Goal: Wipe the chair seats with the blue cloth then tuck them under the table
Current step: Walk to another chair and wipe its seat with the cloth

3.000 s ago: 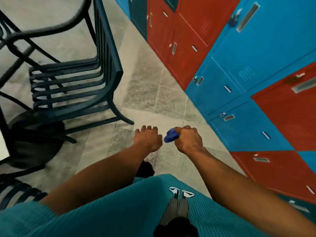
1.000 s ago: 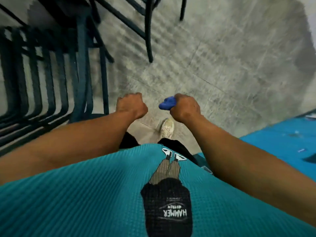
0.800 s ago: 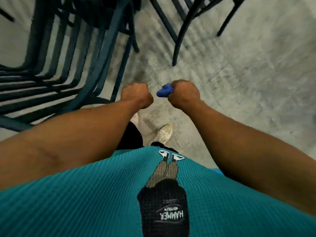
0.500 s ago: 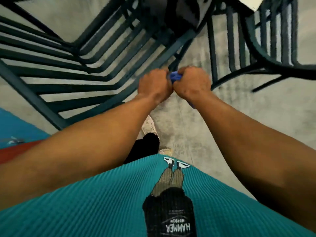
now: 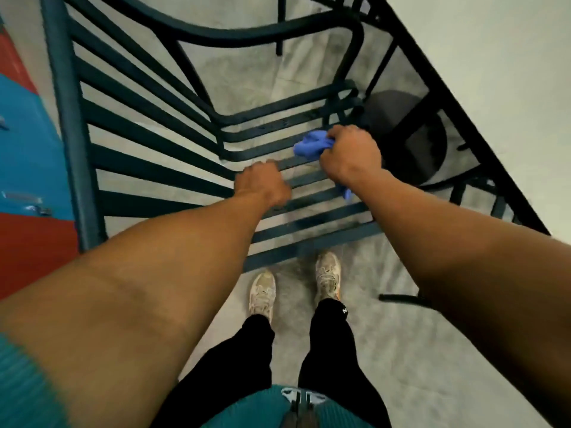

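Head view, looking straight down. A person stands at the front edge of a dark slatted metal chair (image 5: pixel 173 140), both shoes (image 5: pixel 262 293) just short of the front slat.

Right hand (image 5: pixel 350 156): over the seat slats toward their right side, fingers curled round the blue cloth (image 5: pixel 312 145). The cloth is bunched, one wad sticking out left of the knuckles and a tail hanging below the wrist. It appears to be at or just above the slats; actual contact cannot be told. Grip: pinching the cloth in a closed fist.

Left hand (image 5: pixel 262 183): down on the seat, fingers seemingly curled over a middle slat, as if steadying the chair; the fingertips are hidden under the hand. Grip: closed, apparently around that slat.

The surface (image 5: pixel 482 72) is a pale slab at upper right, edge running diagonally, with a round dark pedestal base (image 5: pixel 411 137) beneath. A curved chair arm (image 5: pixel 247 35) crosses the top. Red and blue lockers (image 5: pixel 24 143) at left.

Judgement: wiping is at its start on this seat; tucking comes later.

Risks:
- The balled cloth meets little of each slat, so narrow bars may be skipped.
- The loose tail could snag between slats.
- The chair may scrape or swing if the steadying hand lets go.
- On tucking, the legs could strike the pedestal base.
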